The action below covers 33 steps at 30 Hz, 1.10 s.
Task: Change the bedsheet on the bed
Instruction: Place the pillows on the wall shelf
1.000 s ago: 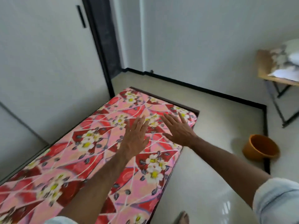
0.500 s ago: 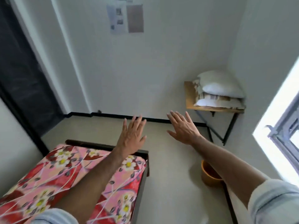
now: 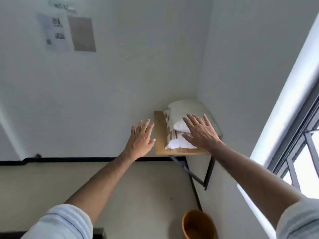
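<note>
Presently, my left hand [image 3: 140, 140] is raised ahead of me, fingers straight and slightly spread, holding nothing; I judge it is poised to take the stack on the shelf. To its right, my right hand [image 3: 201, 134] is likewise flat and spread, also empty, in front of the pillows [image 3: 179, 116], though I cannot tell whether it touches them. The pillows lie stacked on a wooden wall shelf [image 3: 159, 135] in the corner, presumably set aside off the bed. The bed and its bedsheet are not in view. Papers [image 3: 69, 32] hang on the left wall; an orange bucket [image 3: 198, 225] stands on the floor below; a window [image 3: 300, 152] is at right.
</note>
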Motion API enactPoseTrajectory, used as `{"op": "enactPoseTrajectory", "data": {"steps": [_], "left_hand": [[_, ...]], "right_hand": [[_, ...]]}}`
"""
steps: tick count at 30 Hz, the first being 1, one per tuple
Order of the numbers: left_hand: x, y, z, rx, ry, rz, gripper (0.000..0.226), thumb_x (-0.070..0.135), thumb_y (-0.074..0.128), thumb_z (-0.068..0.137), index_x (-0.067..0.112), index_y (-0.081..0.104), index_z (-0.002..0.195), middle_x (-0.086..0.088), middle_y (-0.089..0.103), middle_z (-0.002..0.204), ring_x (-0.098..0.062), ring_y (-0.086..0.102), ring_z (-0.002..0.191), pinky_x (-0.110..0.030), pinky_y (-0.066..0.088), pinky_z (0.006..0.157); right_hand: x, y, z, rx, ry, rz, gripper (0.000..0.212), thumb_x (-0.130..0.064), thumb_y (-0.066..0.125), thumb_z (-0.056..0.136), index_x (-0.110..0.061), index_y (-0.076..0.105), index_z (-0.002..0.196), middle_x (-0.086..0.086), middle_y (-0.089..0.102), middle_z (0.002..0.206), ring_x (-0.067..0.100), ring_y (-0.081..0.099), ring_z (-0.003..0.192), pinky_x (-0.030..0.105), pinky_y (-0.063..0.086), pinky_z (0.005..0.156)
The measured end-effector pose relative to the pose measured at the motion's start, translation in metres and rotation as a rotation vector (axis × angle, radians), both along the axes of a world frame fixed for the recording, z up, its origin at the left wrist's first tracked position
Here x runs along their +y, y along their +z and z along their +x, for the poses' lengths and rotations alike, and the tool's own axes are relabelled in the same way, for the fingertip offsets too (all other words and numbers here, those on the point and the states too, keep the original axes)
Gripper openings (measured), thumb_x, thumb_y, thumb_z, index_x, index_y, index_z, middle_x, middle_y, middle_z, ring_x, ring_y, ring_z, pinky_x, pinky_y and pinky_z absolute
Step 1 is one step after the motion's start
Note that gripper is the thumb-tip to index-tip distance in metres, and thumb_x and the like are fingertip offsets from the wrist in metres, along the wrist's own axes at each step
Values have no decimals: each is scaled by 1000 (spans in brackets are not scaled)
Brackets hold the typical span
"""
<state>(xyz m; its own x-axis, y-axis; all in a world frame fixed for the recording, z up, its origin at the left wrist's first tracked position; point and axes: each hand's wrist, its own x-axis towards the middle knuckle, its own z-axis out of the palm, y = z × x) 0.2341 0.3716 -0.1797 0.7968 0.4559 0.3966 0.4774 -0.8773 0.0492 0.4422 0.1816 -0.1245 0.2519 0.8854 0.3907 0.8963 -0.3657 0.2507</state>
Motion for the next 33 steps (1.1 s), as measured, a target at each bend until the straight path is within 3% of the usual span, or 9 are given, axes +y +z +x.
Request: {"op": "enactPoseTrajectory", "data": {"steps": [9,20,25,29,33], "left_hand": [[95,16,189,-36,-59,-131,69,44,44,104,19,15,161,-6,3,170,-32,5,156,-54,7,126],[198,30,365,-65,-75,-193,64,41,48,103,17,25,158,-11,15,168,-35,13,155,-55,15,125],[246,-5,433,1,-84,-304,66,47,47,102,19,24,158,-8,16,168,-29,14,155,-51,20,124],[294,-38,491,82,-46,-548,74,59,41,101,21,18,161,-9,9,169,-29,14,155,-55,21,122],[332,-73,546,148,-92,-610,85,72,30,97,18,15,161,-13,7,169,-34,8,156,-54,11,125]], "right_hand": [[66,11,195,69,-172,-20,71,-58,40,99,-17,23,154,7,25,162,28,28,146,53,22,120],[169,2,396,222,-261,-10,66,-54,45,98,-14,32,150,8,40,149,31,48,127,45,46,98],[223,-28,449,363,-306,-74,66,-55,42,100,-18,26,152,6,38,149,30,46,129,46,44,100],[260,-47,492,412,-380,-101,66,-57,40,100,-18,25,152,8,39,148,32,45,130,46,43,101],[292,-72,527,519,-506,-147,68,-58,39,100,-17,24,152,11,39,147,34,45,131,48,43,102]]}}
